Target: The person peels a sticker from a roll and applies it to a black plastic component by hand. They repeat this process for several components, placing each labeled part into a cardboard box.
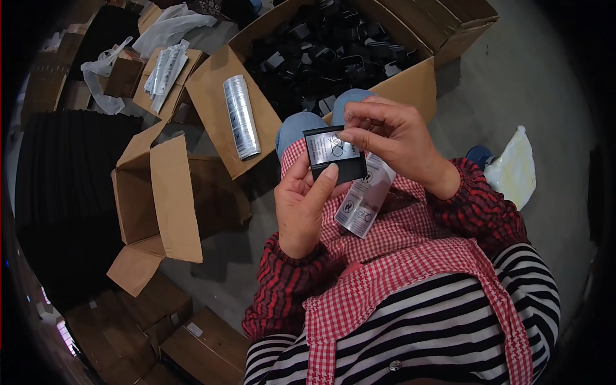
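Note:
My left hand (300, 208) is closed on a flat black square piece (342, 171), thumb on its face and fingers behind. On the upper part of that piece lies a silver label (327, 146) with dark print and round symbols. My right hand (401, 136) pinches at the label's right edge, thumb against it; the fingertips partly hide that corner. A strip of silver labels (364, 208) rests on the checked apron just below the hands. Another silver label strip (240, 119) lies on the carton flap ahead to the left.
A large carton (404, 86) full of black parts (321, 48) stands ahead. To the left is an open carton (176, 199), with black fabric (64, 205) beyond. More label strips (167, 74) and plastic bags (173, 29) lie at upper left. A white object (513, 170) sits at right.

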The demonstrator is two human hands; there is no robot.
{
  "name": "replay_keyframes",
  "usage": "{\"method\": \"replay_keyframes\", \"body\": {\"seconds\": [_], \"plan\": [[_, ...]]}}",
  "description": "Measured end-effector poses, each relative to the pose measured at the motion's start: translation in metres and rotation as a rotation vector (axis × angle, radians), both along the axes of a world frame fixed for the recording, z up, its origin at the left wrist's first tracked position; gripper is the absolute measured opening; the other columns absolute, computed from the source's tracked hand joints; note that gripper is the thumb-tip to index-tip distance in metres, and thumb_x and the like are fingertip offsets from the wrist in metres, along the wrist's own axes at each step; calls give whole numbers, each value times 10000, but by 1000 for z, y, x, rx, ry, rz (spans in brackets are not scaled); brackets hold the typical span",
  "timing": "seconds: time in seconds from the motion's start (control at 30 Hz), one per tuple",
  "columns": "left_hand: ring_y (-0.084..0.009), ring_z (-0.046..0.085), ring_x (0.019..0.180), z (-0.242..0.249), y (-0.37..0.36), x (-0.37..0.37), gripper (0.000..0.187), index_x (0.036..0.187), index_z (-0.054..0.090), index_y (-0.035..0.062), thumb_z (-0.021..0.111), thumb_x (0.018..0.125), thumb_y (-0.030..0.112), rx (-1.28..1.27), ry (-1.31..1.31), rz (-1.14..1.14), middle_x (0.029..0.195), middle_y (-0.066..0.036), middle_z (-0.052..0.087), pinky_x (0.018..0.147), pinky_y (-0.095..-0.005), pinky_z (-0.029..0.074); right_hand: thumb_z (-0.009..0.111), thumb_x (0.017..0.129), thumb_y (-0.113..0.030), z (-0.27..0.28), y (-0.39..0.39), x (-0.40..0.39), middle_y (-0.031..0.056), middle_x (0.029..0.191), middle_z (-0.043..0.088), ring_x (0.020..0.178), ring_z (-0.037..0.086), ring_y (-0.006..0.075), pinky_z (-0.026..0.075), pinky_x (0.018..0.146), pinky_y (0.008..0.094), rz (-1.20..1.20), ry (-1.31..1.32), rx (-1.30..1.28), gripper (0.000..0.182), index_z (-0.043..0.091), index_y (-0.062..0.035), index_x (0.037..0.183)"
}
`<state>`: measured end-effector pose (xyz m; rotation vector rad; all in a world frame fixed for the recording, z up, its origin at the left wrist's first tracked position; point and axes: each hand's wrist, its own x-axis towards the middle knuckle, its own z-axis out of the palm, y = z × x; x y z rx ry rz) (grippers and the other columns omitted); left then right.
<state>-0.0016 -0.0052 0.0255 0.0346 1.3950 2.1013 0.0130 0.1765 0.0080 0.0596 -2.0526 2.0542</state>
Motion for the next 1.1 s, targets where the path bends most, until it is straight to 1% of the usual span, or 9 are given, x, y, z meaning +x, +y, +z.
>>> {"method": "replay_keyframes", "body": {"seconds": [0.07,0.17,0.3,0.37,0.7,0.77,1.1], "plan": [[-169,645,926,0,0,1,424,1279,423,-54,557,886,34,2,6,13,1085,-129,618,759,-273,576,667,812,-6,1,0,1,24,899,551,770,544,45,461,630,167,9,-1,29,213,622,50,1013],[-170,644,928,-1,0,1,424,1278,421,-56,555,887,34,-4,9,5,1089,-128,616,763,-276,576,668,809,-4,0,-2,2,23,883,555,760,548,43,458,617,163,-16,7,21,202,625,45,1001],[-168,643,928,-2,-1,2,421,1278,423,-54,553,888,35,-12,15,2,1094,-126,614,763,-277,575,672,803,-1,6,-1,3,22,858,557,746,552,41,461,610,161,-18,3,78,199,631,37,994],[-145,619,966,0,-1,2,404,1286,429,-31,540,907,50,-15,19,-32,1102,-97,607,813,-262,539,676,796,2,6,-2,4,25,845,564,732,558,43,469,608,162,-36,24,73,208,634,33,997],[-143,620,960,0,0,3,401,1288,422,-33,530,910,41,-32,25,-47,1099,-96,608,811,-265,540,679,789,3,7,-2,6,33,836,587,735,588,60,491,619,171,-61,9,78,208,638,29,992],[-143,619,963,-1,0,4,398,1287,424,-31,530,909,39,-42,28,-39,1101,-95,607,811,-264,540,681,781,6,8,-2,6,39,822,603,720,606,68,498,608,177,-70,20,122,197,644,28,973],[-146,618,971,-1,1,5,386,1277,436,-21,530,907,35,-52,20,-34,1105,-94,608,807,-267,542,699,760,-9,7,-1,6,43,776,620,671,615,72,500,581,189,-99,19,153,189,655,12,942]]}}
